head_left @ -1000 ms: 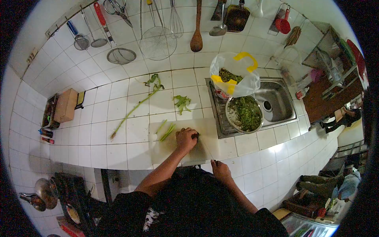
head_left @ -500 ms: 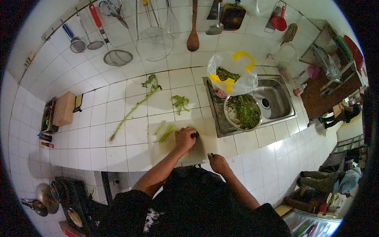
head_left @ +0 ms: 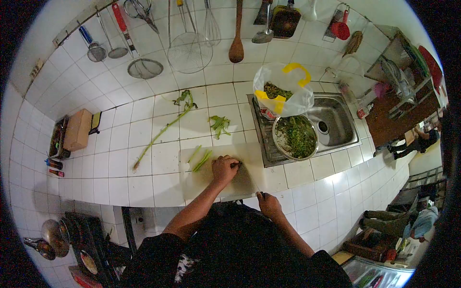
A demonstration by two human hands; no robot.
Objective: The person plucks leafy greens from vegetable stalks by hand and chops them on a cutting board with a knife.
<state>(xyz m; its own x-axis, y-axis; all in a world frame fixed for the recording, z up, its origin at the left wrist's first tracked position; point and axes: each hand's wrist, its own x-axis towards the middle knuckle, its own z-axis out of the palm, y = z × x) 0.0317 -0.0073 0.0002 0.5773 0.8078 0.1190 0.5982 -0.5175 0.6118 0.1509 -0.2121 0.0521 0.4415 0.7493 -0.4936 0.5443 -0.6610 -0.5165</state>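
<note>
On the translucent cutting board (head_left: 206, 185), my left hand (head_left: 224, 170) is closed with its fingertips pressed on something small and dark. My right hand (head_left: 269, 205) is closed around a dark handle (head_left: 260, 195) at the board's right edge; any blade is hard to make out. Cut green stalks (head_left: 202, 161) lie on the board left of my left hand. Behind the board are a leaf piece (head_left: 220, 126) and a long stem with leaves (head_left: 163, 130). A metal bowl (head_left: 314, 149) of chopped greens stands to the right.
A plastic bag (head_left: 302, 101) holding greens stands behind the bowl, beside the sink (head_left: 343, 115). A cardboard box (head_left: 78, 129) is at the far left. Utensils, among them a wooden spoon (head_left: 236, 50), hang on the wall. Other people (head_left: 422, 223) are at the far right.
My right hand has moved slightly right and toward my body with the handle. My left hand has shifted a little on the board, its fingers still closed.
</note>
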